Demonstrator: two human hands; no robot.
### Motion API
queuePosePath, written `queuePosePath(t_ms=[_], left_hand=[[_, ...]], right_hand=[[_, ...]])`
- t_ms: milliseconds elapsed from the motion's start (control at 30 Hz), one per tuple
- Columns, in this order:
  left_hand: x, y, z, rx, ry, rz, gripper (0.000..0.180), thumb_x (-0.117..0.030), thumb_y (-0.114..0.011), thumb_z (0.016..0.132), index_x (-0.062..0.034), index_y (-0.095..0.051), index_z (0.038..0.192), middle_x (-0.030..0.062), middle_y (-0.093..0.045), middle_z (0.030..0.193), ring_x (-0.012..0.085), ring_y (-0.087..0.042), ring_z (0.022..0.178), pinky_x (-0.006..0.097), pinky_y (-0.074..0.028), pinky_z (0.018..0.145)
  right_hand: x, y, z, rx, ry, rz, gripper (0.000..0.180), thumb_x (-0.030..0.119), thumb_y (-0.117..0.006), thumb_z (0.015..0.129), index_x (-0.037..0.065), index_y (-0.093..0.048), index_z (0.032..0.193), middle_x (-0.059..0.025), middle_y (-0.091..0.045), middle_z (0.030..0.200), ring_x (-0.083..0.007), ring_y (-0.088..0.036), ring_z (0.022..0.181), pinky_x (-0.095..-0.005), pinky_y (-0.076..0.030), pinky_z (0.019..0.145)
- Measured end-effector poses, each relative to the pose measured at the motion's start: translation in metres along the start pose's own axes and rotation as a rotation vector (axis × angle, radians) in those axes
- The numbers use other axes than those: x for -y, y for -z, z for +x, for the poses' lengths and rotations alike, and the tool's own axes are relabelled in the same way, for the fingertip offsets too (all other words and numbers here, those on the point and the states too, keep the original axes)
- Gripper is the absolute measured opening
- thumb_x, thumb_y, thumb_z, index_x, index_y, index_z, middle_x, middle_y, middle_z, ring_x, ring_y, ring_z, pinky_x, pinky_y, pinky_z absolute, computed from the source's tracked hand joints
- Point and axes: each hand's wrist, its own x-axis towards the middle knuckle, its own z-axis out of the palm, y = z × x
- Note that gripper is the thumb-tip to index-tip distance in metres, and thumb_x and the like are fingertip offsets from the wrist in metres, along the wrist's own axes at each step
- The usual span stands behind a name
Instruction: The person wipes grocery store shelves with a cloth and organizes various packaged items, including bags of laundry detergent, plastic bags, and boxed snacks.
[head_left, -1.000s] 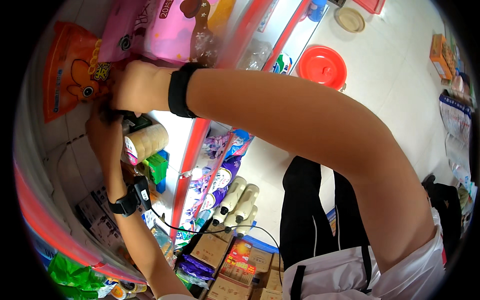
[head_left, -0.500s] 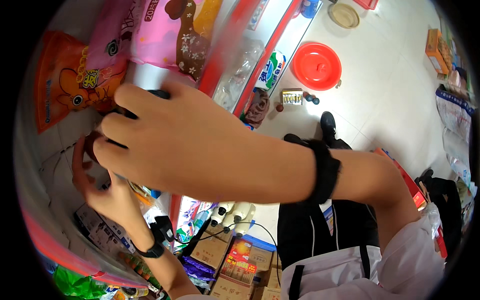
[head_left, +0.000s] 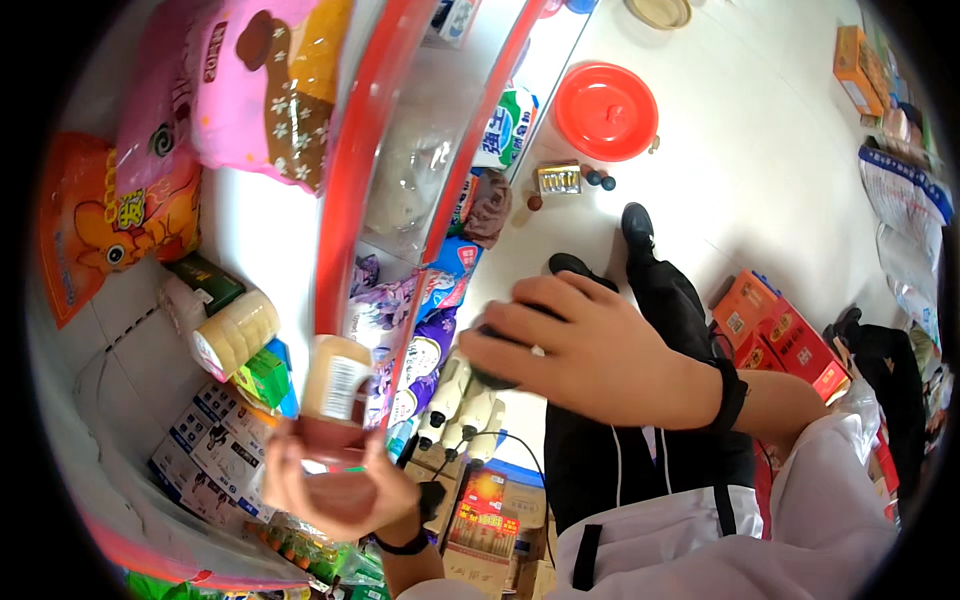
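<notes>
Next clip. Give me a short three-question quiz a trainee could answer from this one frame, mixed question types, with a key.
1. True or false: the left hand holds a small jar with a pale label.
2. What lies on the floor nearest the shelf's far end?
A. a green bucket
B. a round red lid
C. a blue stool
3. Fill in: the right hand closes over a small ____ object, which it mostly hides.

Key
1. True
2. B
3. dark
</notes>
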Motion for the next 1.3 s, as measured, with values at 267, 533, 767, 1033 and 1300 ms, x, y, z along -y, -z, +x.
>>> queuePosePath(t_ms=[267, 533, 767, 1033, 1300], left_hand=[[-0.049, -0.123, -0.103, 0.345, 0.274, -0.287, 0.053, -0.009, -0.086, 0.073, -0.0023, -0.063, 0.121, 0.0125, -0.065, 0.118, 0.0309, -0.058, 0.105, 0.041, -0.044, 0.091], [-0.079, -0.288, -0.225, 0.487, 0.621, -0.414, 0.046, -0.008, -0.083, 0.076, -0.0056, -0.064, 0.118, 0.0130, -0.063, 0.111, 0.0312, -0.064, 0.100, 0.038, -0.054, 0.085], [-0.098, -0.416, -0.288, 0.598, 0.760, -0.340, 0.042, -0.018, -0.083, 0.079, -0.0063, -0.060, 0.113, 0.0128, -0.062, 0.109, 0.0340, -0.063, 0.101, 0.041, -0.054, 0.086], [-0.064, -0.583, -0.361, 0.560, 1.052, -0.367, 0.048, -0.019, -0.087, 0.073, -0.0009, -0.058, 0.106, 0.0159, -0.065, 0.104, 0.0313, -0.065, 0.097, 0.040, -0.053, 0.088], [-0.047, -0.636, -0.377, 0.778, 1.163, -0.328, 0.049, -0.023, -0.089, 0.069, -0.0005, -0.058, 0.100, 0.0144, -0.068, 0.092, 0.0286, -0.068, 0.085, 0.038, -0.054, 0.082]], right_hand=[[-0.093, -0.056, -0.111, 0.167, -0.334, -0.057, 0.059, 0.030, -0.078, 0.078, 0.018, -0.056, 0.131, -0.0015, -0.059, 0.115, -0.0231, -0.055, 0.113, -0.0378, -0.051, 0.091], [-0.220, -0.142, -0.173, 0.221, -0.408, -0.192, 0.056, 0.029, -0.078, 0.079, 0.019, -0.056, 0.129, 0.0001, -0.058, 0.109, -0.0210, -0.055, 0.110, -0.0391, -0.050, 0.086], [-0.311, -0.226, -0.192, 0.223, -0.468, -0.200, 0.053, 0.027, -0.077, 0.081, 0.019, -0.056, 0.129, -0.0001, -0.059, 0.112, -0.0211, -0.054, 0.113, -0.0415, -0.050, 0.088], [-0.415, -0.328, -0.218, 0.205, -0.583, -0.192, 0.052, 0.022, -0.075, 0.083, 0.018, -0.056, 0.131, -0.0026, -0.059, 0.115, -0.0237, -0.054, 0.116, -0.0429, -0.049, 0.093], [-0.454, -0.395, -0.246, 0.019, -0.703, -0.169, 0.052, 0.023, -0.074, 0.083, 0.018, -0.056, 0.132, -0.0031, -0.059, 0.118, -0.0254, -0.054, 0.117, -0.0432, -0.048, 0.093]])
